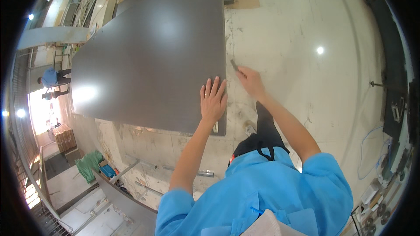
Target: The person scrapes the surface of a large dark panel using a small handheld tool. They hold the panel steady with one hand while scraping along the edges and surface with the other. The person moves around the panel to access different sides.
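A green cloth point(89, 166) lies at eight o'clock. A big dark board point(148, 48) lies around ten o'clock. The left hand point(213, 101) rests flat by its right edge, fingers spread. A small dark tool point(234, 64) sticks out of the curled right hand point(250, 82) at two o'clock.

Right hand point(248, 81) a blur here, its slim tool point(234, 65) too small to identify; grey panel point(162, 57) cropped up top!
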Demonstrator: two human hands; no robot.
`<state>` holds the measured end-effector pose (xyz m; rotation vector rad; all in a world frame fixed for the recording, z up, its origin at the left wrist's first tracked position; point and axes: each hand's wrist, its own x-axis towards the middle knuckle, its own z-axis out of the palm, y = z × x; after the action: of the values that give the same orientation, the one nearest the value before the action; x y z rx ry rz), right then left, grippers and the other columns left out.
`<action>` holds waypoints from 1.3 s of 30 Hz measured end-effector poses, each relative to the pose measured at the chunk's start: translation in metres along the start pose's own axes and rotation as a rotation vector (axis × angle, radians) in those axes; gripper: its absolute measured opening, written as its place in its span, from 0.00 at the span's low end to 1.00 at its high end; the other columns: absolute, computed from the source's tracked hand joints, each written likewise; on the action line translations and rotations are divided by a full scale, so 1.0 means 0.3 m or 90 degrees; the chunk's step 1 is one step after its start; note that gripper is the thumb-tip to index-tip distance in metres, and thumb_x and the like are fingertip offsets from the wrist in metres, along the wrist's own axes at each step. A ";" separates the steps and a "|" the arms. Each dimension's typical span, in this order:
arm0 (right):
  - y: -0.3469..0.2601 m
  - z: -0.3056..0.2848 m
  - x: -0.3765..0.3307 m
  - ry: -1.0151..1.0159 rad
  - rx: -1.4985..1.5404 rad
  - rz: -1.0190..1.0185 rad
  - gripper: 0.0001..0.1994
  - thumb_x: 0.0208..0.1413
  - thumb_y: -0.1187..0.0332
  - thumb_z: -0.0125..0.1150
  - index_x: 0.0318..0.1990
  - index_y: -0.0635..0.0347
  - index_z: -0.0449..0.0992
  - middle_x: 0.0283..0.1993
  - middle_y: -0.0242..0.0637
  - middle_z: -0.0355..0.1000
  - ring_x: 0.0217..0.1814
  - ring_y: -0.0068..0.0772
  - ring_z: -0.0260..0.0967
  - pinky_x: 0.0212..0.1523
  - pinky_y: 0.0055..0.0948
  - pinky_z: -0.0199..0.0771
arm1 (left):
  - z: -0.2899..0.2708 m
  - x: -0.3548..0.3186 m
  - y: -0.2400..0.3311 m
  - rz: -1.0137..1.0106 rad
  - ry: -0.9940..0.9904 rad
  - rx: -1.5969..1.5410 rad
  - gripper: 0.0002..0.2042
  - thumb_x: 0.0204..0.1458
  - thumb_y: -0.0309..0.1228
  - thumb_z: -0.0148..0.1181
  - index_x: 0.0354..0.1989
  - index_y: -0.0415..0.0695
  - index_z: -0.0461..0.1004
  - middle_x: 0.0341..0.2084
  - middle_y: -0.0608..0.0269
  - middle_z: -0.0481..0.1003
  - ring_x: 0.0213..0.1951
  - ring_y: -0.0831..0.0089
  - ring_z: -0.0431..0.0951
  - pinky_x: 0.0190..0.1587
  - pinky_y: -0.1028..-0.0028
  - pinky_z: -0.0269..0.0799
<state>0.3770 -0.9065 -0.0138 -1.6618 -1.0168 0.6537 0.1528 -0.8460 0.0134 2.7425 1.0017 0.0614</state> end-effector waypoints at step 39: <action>0.130 -0.102 0.936 -0.463 -0.351 -0.346 0.20 0.68 0.70 0.62 0.65 0.41 0.83 0.41 0.33 0.82 0.40 0.36 0.82 0.38 0.37 0.86 | -0.136 0.238 -0.638 -0.510 0.148 0.053 0.33 0.76 0.50 0.43 0.83 0.45 0.59 0.82 0.51 0.57 0.83 0.50 0.52 0.82 0.49 0.46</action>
<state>0.5521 -0.6817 -0.0238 -1.4875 -2.2389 0.6447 0.0821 -0.6501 0.0085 2.2220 2.1174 0.2094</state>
